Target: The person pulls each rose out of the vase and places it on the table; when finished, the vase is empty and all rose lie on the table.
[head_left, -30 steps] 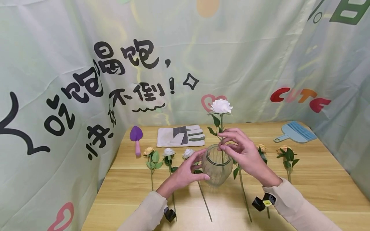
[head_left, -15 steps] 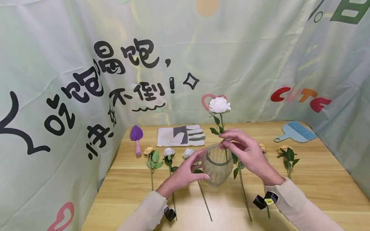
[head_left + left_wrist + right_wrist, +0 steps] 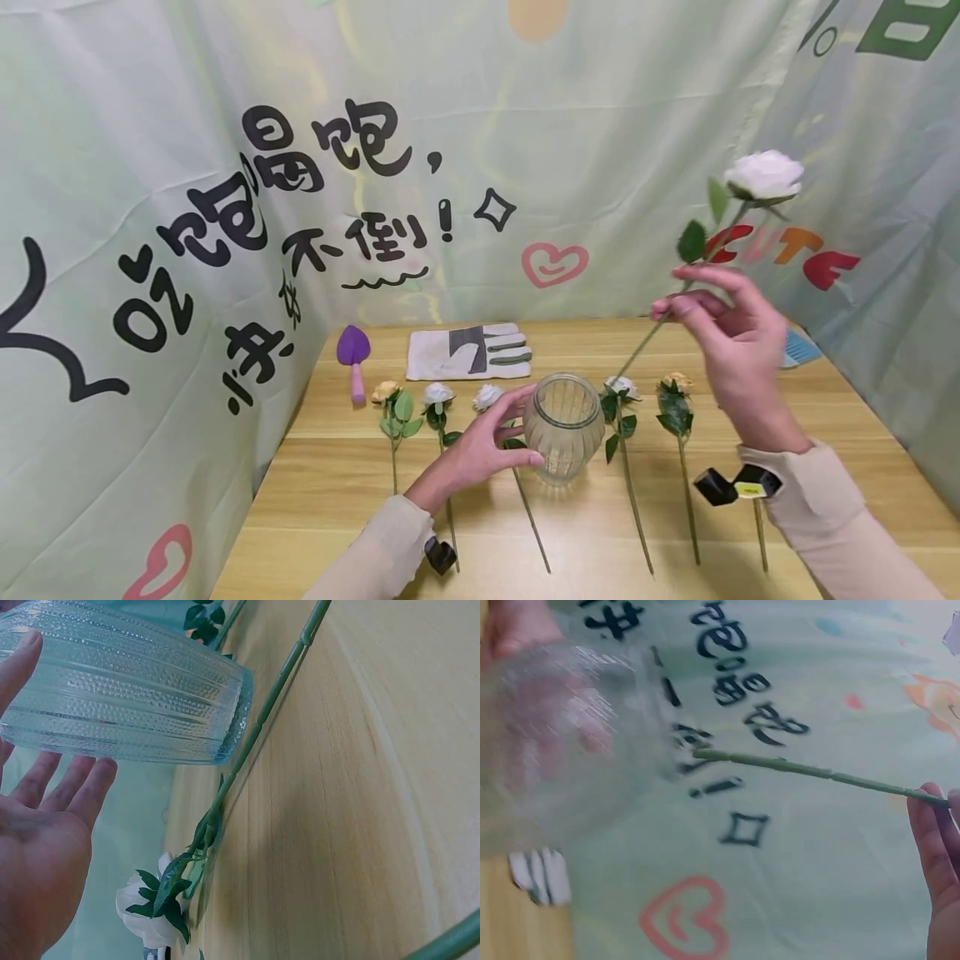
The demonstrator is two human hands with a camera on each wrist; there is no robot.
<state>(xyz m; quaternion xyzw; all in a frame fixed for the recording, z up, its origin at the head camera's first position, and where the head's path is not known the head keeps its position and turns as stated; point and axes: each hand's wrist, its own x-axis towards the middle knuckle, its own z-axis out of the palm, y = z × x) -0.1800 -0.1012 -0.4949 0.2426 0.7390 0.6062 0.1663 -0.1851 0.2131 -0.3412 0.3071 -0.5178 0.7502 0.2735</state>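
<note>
My left hand (image 3: pixel 480 450) holds a ribbed clear glass vase (image 3: pixel 566 450) from its left side, thumb in front and fingers behind. In the left wrist view, the vase (image 3: pixel 135 697) has its base close to the stem of a lying white rose (image 3: pixel 146 911). My right hand (image 3: pixel 746 350) pinches the stem of a white rose (image 3: pixel 765 177) up and to the right of the vase. That rose leans right, its bloom highest. The lower stem end (image 3: pixel 705 754) shows beside the blurred vase mouth in the right wrist view, outside the glass.
Roses lie in a row, including a yellow one (image 3: pixel 386 393) and a white one (image 3: pixel 438 395) at left, a white one (image 3: pixel 622 387) and a yellow one (image 3: pixel 677 383) at right. Behind them are a purple trowel (image 3: pixel 354 350), a work glove (image 3: pixel 468 352) and a partly hidden blue brush-like tool (image 3: pixel 801 350).
The right hand has drawn the white rose up out of the vase mouth and carried it to the right, now tilted. The left hand and vase have stayed in place.
</note>
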